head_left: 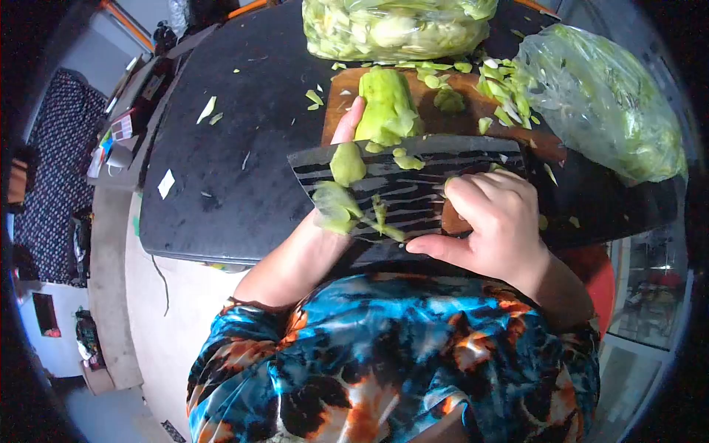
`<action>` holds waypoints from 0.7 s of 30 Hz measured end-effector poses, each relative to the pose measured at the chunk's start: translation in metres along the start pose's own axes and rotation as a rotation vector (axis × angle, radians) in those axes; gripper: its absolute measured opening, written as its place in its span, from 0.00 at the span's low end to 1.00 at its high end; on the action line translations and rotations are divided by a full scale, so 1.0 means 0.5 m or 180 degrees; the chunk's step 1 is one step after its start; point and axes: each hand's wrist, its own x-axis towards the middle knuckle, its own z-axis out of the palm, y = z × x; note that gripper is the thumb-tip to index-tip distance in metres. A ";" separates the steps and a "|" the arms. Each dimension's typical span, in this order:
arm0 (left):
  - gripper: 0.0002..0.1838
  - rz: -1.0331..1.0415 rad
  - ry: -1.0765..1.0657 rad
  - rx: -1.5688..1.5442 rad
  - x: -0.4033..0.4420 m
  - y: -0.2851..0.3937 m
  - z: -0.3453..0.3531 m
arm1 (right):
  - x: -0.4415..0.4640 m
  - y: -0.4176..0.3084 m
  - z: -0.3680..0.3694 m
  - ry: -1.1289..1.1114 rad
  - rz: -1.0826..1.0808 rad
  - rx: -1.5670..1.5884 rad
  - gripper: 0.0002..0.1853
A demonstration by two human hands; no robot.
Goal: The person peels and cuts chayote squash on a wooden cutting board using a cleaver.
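My right hand (498, 218) is closed round the wooden handle of a wide cleaver (413, 184), whose blade lies nearly flat and has several pale green slices stuck to it. Beyond the blade, a light green peeled vegetable (385, 103) rests on a wooden cutting board (343, 96). My left hand (347, 125) is mostly hidden under the blade; one finger shows against the vegetable's left side. More green scraps (502, 88) are scattered over the board's right part.
A clear bag of cut green pieces (399, 33) stands behind the board. Another filled plastic bag (609, 103) lies to the right. Bits of peel dot the black table (221, 162). A red stool (598, 273) is partly visible at the lower right.
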 end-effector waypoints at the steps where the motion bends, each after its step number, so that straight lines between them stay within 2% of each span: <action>1: 0.25 -0.0008 0.0045 -0.0009 -0.001 0.000 0.003 | 0.003 0.002 0.002 0.0032 -0.0029 -0.0038 0.29; 3: 0.26 -0.0027 0.0153 -0.0032 -0.007 0.000 0.014 | 0.009 0.011 0.008 0.0049 0.0073 -0.0138 0.27; 4: 0.27 0.0049 0.0881 -0.0151 -0.007 -0.011 0.026 | 0.014 0.023 0.011 0.0042 0.0199 -0.0208 0.26; 5: 0.28 0.0507 0.1119 0.0078 -0.022 -0.028 0.045 | 0.021 0.040 0.014 0.0042 0.0329 -0.0280 0.25; 7: 0.29 0.0076 0.0417 0.0300 -0.028 -0.022 0.029 | 0.051 0.114 0.028 0.0265 0.1120 -0.0717 0.29; 8: 0.31 0.0073 0.0555 0.0696 -0.027 -0.029 0.033 | 0.067 0.166 0.023 0.0292 0.1429 -0.0942 0.29; 9: 0.31 0.0081 0.0536 0.0573 -0.029 -0.032 0.035 | 0.073 0.205 0.013 0.0328 0.1737 -0.1167 0.30; 11: 0.31 0.0133 0.0471 0.0339 -0.022 -0.028 0.036 | 0.069 0.229 -0.013 0.0408 0.2009 -0.0750 0.30; 15: 0.30 0.0422 0.0557 -0.0283 -0.011 -0.017 0.032 | 0.046 0.189 -0.026 0.0489 0.1842 0.0080 0.25; 18: 0.29 0.0334 0.0252 -0.0112 -0.015 -0.010 0.013 | 0.020 0.130 -0.034 0.0449 0.1620 0.0647 0.22; 21: 0.29 0.0280 0.0110 -0.0229 -0.017 -0.011 0.014 | -0.004 0.063 -0.052 0.0147 0.1235 0.0777 0.21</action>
